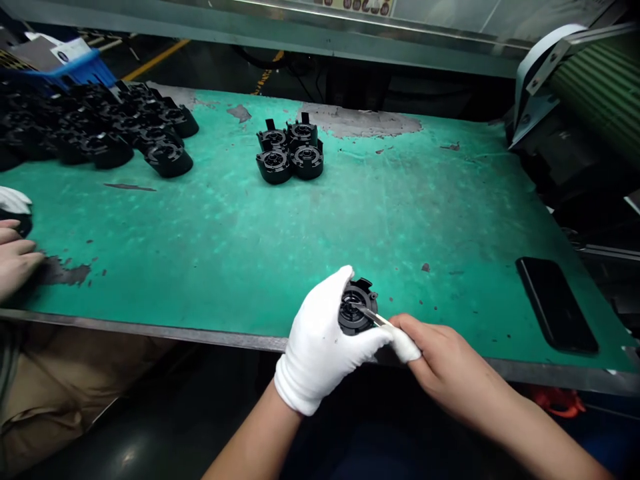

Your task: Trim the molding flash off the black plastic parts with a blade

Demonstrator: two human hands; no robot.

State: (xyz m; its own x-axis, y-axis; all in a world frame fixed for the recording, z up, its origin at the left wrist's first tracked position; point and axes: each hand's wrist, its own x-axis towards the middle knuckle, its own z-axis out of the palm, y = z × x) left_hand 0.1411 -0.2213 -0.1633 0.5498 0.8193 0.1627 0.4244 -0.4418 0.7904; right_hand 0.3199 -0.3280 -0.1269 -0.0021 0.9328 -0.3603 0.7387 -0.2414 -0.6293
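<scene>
Round part [353,321]: black, plastic-looking, ridged in concentric rings, a tab on its rim; held above the near edge of the bench [400,220].
Left hand [323,333]: in white fabric glove [300,373], grasping the part.
Slim tool [372,315]: metallic, tapered, tip at the rings.
Right hand [440,353]: gripping the tool, one digit white-wrapped.
Four cylinders [300,160]: black, clustered beyond.
Bench: green, scuffed.

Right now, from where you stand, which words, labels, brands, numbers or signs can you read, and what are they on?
None reads for certain.
Dark machine at right: a faint mark, perhaps "K".
Printed sheet at top: round pictures, any lettering too small.
White paper by the blue bin: dark mark, too blurred.
Held black part and phone: no text visible.
</scene>
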